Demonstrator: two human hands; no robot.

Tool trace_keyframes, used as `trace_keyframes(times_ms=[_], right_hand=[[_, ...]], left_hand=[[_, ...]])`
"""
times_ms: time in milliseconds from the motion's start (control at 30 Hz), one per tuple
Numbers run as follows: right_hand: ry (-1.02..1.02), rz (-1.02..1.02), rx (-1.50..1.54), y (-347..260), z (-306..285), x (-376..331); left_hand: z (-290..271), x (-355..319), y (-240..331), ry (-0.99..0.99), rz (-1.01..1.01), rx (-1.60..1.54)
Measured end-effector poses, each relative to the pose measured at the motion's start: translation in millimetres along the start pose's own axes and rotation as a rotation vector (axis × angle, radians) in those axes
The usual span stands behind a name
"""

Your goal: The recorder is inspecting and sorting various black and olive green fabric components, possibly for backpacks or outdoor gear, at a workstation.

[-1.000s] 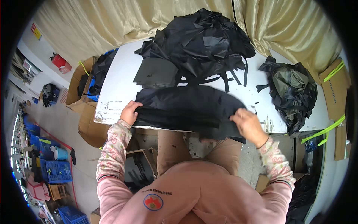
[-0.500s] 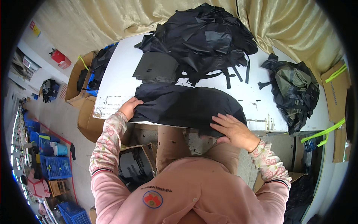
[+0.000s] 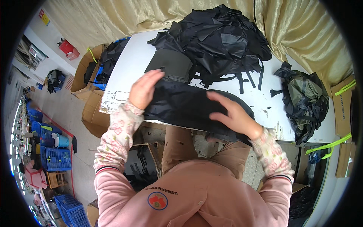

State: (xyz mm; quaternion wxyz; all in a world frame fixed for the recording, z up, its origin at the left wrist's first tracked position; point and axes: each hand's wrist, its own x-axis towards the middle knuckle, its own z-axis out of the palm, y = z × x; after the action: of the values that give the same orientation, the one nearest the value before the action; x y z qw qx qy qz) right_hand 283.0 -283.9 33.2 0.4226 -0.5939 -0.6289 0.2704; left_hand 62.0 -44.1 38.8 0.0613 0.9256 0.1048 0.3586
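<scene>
A long piece of black fabric (image 3: 185, 104) lies along the near edge of the white table, its right end rounded and hanging slightly over that edge. Over its left end is my left hand (image 3: 144, 90), fingers stretched out and close to the stack of dark grey flat panels (image 3: 172, 63). My right hand (image 3: 237, 116) is above the fabric's right half, thumb and fingers apart. Neither hand holds anything; whether they touch the cloth is hard to tell. Part of the fabric's left end is hidden behind my left hand.
Behind the panels rises a large heap of black fabric with straps (image 3: 211, 41). A black and olive bundle (image 3: 304, 94) sits at the table's right. Cardboard boxes (image 3: 92, 117) stand left of the table (image 3: 123, 68), and an open box (image 3: 153, 155) is below its near edge. Gold curtains (image 3: 113, 17) hang behind.
Both hands have lifted off their earlier places on the fabric. My left hand moved up and right toward the grey panels; my right hand moved slightly up. The view has shifted a little.
</scene>
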Motion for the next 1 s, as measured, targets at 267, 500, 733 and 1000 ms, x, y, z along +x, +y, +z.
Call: trace_keyframes(times_ms=[267, 500, 733, 1000], right_hand=[[0.136, 0.099, 0.651, 14, 36, 61], [0.176, 0.24, 0.73, 27, 41, 34], [0.159, 0.276, 0.742, 30, 43, 19], [0.309, 0.066, 0.393, 26, 42, 31]], left_hand=[[44, 50, -8, 0.095, -0.091, -0.174], [130, 6, -119, -0.79, -0.534, 0.427], [131, 14, -129, -0.795, -0.415, 0.326], [92, 33, -76, -0.068, -0.501, -0.788]])
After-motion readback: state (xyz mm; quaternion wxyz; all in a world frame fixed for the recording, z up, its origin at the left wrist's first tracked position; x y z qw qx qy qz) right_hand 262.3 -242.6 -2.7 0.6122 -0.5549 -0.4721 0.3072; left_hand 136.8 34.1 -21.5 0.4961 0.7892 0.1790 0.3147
